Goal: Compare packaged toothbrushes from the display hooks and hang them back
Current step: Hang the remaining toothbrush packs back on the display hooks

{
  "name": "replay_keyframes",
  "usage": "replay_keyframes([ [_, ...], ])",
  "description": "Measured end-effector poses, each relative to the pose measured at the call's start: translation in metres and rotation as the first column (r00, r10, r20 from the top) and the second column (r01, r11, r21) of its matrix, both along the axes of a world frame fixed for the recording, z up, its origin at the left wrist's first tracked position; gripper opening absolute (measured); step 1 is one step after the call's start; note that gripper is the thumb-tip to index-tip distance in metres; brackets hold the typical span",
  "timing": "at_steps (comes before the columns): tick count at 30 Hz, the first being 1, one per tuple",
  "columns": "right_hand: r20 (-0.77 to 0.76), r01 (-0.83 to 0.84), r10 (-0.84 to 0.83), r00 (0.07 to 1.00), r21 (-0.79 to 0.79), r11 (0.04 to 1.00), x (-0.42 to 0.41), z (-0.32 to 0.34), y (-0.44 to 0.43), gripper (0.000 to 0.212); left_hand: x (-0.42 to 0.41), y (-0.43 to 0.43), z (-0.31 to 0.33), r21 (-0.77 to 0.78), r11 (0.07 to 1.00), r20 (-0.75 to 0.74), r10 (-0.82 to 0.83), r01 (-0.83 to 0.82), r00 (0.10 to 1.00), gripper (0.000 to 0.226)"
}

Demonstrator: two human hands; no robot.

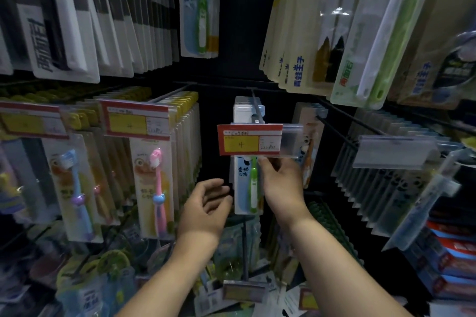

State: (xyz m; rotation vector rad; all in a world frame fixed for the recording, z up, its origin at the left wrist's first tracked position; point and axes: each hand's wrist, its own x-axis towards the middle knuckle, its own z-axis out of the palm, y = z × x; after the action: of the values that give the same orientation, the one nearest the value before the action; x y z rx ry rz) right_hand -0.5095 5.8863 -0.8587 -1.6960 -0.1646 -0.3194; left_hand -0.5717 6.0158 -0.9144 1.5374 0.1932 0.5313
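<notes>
Two hands at the centre hook (255, 107): the right hand (280, 183) pinches the right edge of the one front-facing panda toothbrush pack (243, 188), just under the single red-and-yellow price tag (248, 140), which hides the pack's top. The left hand (206, 203) is open, fingers loosely curled, holding nothing, just beside the pack's left edge. Room: a dark gap on the left between that pack and the pink toothbrush pack (154, 188) row; the right is tighter, with one neighbouring pack (307, 147) near.
</notes>
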Motion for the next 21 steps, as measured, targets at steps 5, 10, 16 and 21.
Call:
replay_keyframes([
  [5,-0.133,-0.062,0.031,0.991,-0.238,0.969,0.000,-0.002,-0.007,0.004,-0.005,0.002,-0.002,0.324,0.943,-0.032,0.093,-0.078,0.995,0.035],
  [10,-0.071,-0.065,0.029,0.997,-0.580,0.812,-0.014,0.000,-0.019,0.038,-0.018,-0.002,0.005,0.498,0.867,-0.065,0.062,-0.022,0.996,0.042],
  [16,-0.030,-0.098,0.134,0.990,-0.840,0.534,-0.054,0.019,-0.037,0.058,-0.042,-0.002,0.018,0.667,0.727,-0.162,-0.070,0.162,0.984,0.056],
  [21,0.021,-0.031,0.209,0.978,-0.970,0.242,-0.094,0.053,-0.050,0.070,-0.075,0.009,0.062,0.850,0.447,-0.287,-0.050,0.278,0.957,0.069],
])
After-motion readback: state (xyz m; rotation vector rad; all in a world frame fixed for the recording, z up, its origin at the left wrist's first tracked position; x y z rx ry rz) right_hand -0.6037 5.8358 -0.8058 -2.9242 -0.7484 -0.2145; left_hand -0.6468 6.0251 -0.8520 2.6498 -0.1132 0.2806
